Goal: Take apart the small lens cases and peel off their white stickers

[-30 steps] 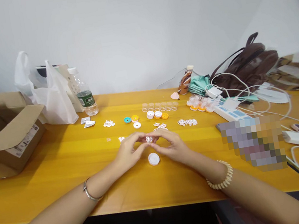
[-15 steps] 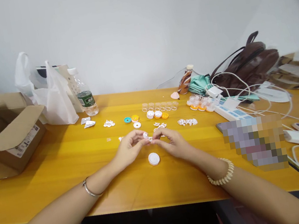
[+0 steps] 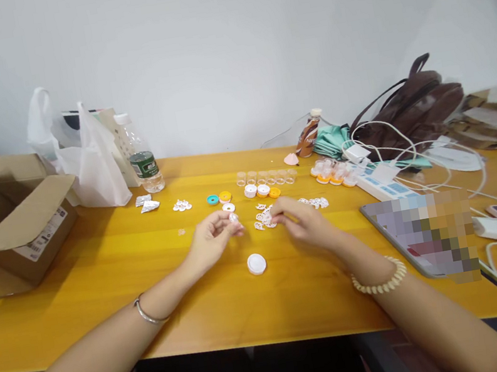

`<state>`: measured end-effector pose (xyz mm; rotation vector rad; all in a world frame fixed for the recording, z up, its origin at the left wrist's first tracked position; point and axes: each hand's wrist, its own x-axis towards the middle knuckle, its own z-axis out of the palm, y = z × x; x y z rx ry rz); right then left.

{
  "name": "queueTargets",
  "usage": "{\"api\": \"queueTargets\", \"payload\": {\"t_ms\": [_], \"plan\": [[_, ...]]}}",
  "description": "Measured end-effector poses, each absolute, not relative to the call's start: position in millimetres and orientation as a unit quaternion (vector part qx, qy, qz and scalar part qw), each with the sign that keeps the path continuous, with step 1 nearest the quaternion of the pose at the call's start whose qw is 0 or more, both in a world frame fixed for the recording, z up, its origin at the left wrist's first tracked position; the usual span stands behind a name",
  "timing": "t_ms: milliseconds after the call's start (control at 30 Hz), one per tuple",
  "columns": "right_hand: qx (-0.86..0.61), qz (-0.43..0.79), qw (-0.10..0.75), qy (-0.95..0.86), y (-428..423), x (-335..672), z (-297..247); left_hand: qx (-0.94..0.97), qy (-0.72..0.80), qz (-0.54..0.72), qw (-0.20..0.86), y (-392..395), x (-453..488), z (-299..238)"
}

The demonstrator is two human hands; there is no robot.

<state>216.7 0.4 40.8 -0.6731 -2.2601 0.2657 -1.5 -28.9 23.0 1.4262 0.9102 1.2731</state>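
Observation:
My left hand [image 3: 212, 239] is closed, pinching a small white plastic part [image 3: 233, 218] between thumb and fingertips. My right hand [image 3: 304, 221] is bent in a pinch at a loose pile of white openwork plastic pieces [image 3: 263, 216]. Its fingertips cover part of that pile, so whatever they grip cannot be made out. On the table between my forearms lies a round white cap [image 3: 256, 264], flat side up. Beyond the left fingers sit a white ring-shaped cap [image 3: 228, 207], a teal cap [image 3: 213, 199] and a yellow cap [image 3: 225, 197].
Clear cups [image 3: 268, 177] stand in a row behind white and orange caps [image 3: 274, 192]. More openwork pieces [image 3: 320, 202] lie right of my right hand. A tablet [image 3: 410, 241], power strip [image 3: 384, 183] and cables crowd the right. A cardboard box [image 3: 38, 215] and water bottle [image 3: 144, 165] stand left.
My hands have come apart. The right hand moved right and away from me to the pile of openwork pieces; the left drew slightly left, keeping its small white part.

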Motion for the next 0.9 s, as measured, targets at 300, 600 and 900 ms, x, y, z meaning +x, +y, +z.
{"api": "queueTargets", "payload": {"t_ms": [300,600,900], "plan": [[-0.414,0.166,0.353,-0.823,32,232,18,0.598,0.371,0.536,0.466,-26,-3,21],[-0.413,0.134,0.361,-0.825,40,217,2,0.627,0.366,0.521,0.449,-26,-2,15],[-0.418,0.110,0.337,-0.837,52,214,-7,0.639,0.377,0.511,0.434,-28,-1,15]]}}
